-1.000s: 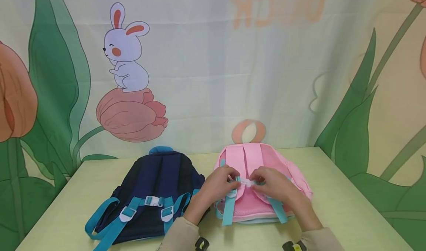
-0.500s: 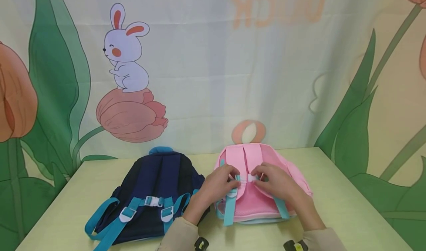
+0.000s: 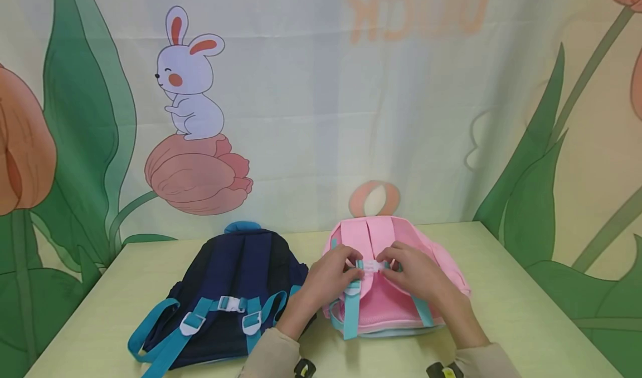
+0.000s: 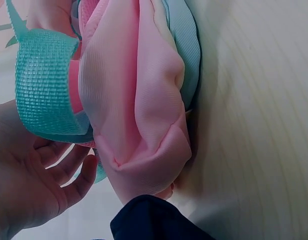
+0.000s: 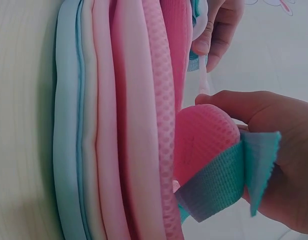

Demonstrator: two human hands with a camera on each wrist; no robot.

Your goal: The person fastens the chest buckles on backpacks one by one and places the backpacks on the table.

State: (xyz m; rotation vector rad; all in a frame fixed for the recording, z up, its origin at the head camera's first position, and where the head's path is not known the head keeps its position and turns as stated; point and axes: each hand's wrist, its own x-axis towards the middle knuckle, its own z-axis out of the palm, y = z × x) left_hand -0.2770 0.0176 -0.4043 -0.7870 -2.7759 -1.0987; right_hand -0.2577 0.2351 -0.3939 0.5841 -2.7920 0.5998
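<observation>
The pink backpack point(image 3: 383, 310) lies strap side up at the right of the table. Above its shoulder straps, my left hand point(image 3: 328, 275) pinches the left side of a white plastic buckle point(image 3: 371, 266) on a short teal strap. My right hand point(image 3: 418, 275) pinches the buckle's right side. Its two halves appear to meet, though whether they are latched I cannot tell. A teal strap loop point(image 4: 46, 87) stands out in front of my left hand point(image 4: 24, 172) in the left wrist view. In the right wrist view, a teal strap end point(image 5: 261, 165) crosses my right hand point(image 5: 286, 150).
To the left lies a navy backpack point(image 3: 225, 266) with blue straps and a white buckle point(image 3: 230, 303) joined across them. Its loose blue strap point(image 3: 150, 330) reaches toward the table's near edge. Behind the pale yellow table point(image 3: 501, 289) hangs a printed curtain point(image 3: 321, 116).
The buckle halves have been drawn together and lifted slightly. My right hand has shifted a little up and left. The left teal strap end has swung to the right.
</observation>
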